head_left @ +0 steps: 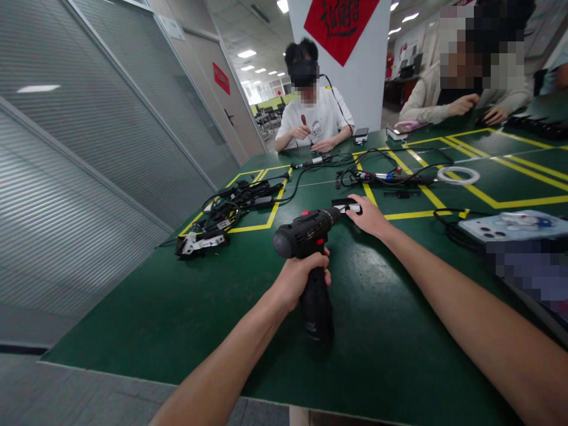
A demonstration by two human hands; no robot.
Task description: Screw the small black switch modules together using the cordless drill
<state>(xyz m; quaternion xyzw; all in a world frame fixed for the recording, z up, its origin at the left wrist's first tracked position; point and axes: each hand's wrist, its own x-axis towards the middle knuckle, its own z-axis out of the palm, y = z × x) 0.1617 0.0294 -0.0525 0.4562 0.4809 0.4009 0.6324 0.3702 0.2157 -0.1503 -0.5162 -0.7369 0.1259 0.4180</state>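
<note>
My left hand is wrapped round the grip of a black cordless drill with red buttons. The drill stands upright over the table, its chuck pointing forward and right. At the tip of the bit lies a small black-and-white part, whose exact kind I cannot make out. My right hand grips that part from its right side, fingers closed over its edge. The bit reaches the part or stops just short of it; I cannot tell which.
Tangled black cables with adapters lie on the green table at left, beside a black-and-white bracket-like piece. A pen-shaped tool and a white ring lie beyond my right hand. A phone is at right. Two people sit opposite.
</note>
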